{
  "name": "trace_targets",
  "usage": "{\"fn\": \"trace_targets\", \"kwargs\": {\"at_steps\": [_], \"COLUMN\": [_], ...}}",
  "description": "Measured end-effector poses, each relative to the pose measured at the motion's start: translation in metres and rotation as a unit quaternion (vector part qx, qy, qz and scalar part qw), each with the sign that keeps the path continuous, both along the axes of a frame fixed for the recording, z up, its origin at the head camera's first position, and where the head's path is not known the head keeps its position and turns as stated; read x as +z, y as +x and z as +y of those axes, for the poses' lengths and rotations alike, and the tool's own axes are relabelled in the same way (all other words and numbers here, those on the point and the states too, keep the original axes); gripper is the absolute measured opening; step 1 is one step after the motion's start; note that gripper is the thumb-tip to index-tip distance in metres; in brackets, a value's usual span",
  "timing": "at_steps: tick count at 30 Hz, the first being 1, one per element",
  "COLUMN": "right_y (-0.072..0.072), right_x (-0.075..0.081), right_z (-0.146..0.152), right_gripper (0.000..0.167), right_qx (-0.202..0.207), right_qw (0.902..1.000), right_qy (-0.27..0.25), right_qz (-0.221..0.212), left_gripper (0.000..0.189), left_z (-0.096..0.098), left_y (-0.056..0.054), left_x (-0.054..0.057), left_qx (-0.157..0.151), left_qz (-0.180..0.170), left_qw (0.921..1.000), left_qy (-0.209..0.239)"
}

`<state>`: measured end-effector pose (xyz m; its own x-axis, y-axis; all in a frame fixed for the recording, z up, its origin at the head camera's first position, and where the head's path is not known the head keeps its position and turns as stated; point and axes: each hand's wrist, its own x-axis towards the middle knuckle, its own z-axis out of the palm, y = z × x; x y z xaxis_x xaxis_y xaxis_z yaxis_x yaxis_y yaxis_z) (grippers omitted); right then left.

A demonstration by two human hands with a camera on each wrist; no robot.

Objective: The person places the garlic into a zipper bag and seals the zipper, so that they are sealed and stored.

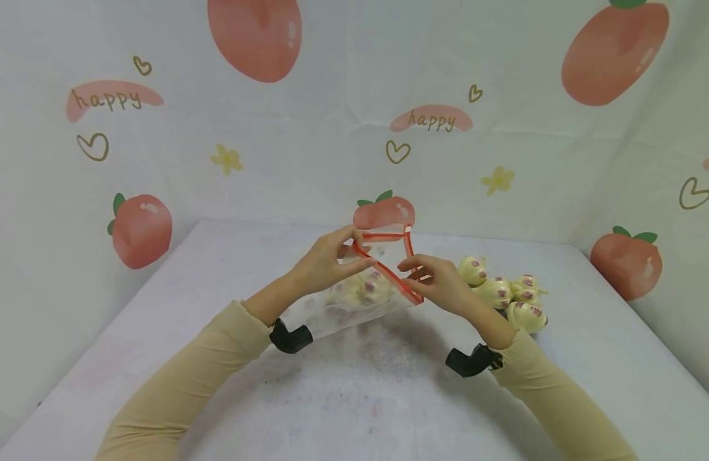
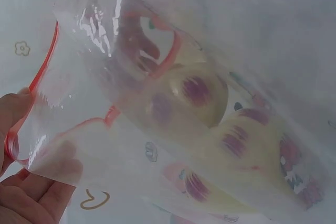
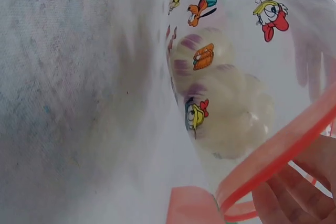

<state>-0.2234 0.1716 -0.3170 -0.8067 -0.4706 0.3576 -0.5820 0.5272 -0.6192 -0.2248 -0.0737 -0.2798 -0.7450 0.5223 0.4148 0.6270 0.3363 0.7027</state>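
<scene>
A clear zip bag (image 1: 337,321) with a red zip edge and small printed cartoon figures is held tilted above the table, its mouth open toward the right. Several pale garlic bulbs (image 3: 226,108) with purple streaks lie inside it. My left hand (image 1: 327,261) pinches the red edge at the mouth's left side; in the left wrist view, thumb and fingers (image 2: 16,109) meet on that edge. Opposite, my right hand (image 1: 441,283) holds the red rim near its lower right corner, its fingers (image 3: 286,195) against the rim in the right wrist view.
Several loose garlic bulbs (image 1: 495,293) sit grouped on the table just behind and right of my right forearm. The pale table (image 1: 354,410) is bordered at the back by a white printed curtain (image 1: 308,153). Black wrist mounts (image 1: 291,338) hang below both wrists.
</scene>
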Motion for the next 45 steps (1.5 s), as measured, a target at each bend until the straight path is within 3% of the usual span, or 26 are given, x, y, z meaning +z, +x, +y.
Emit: {"fn": "trace_targets", "kwargs": {"at_steps": [5, 18, 45], "right_y": [-0.001, 0.001, -0.001], "right_x": [0.0, 0.006, 0.008], "right_z": [0.007, 0.036, 0.088], "right_gripper": [0.022, 0.022, 0.024], "right_qx": [-0.003, -0.054, -0.12], "right_qw": [0.9999, 0.9976, 0.9921], "right_qy": [-0.01, -0.001, -0.003], "right_qz": [0.011, 0.043, 0.036], "left_gripper": [0.027, 0.025, 0.025], "left_z": [0.0, -0.005, -0.015], "left_y": [0.0, -0.001, -0.002], "left_x": [-0.001, 0.001, 0.009], "left_qx": [0.003, 0.001, -0.015], "left_qz": [0.001, 0.022, 0.035], "left_qw": [1.0, 0.9996, 0.9952], "left_qy": [0.002, 0.017, 0.09]}}
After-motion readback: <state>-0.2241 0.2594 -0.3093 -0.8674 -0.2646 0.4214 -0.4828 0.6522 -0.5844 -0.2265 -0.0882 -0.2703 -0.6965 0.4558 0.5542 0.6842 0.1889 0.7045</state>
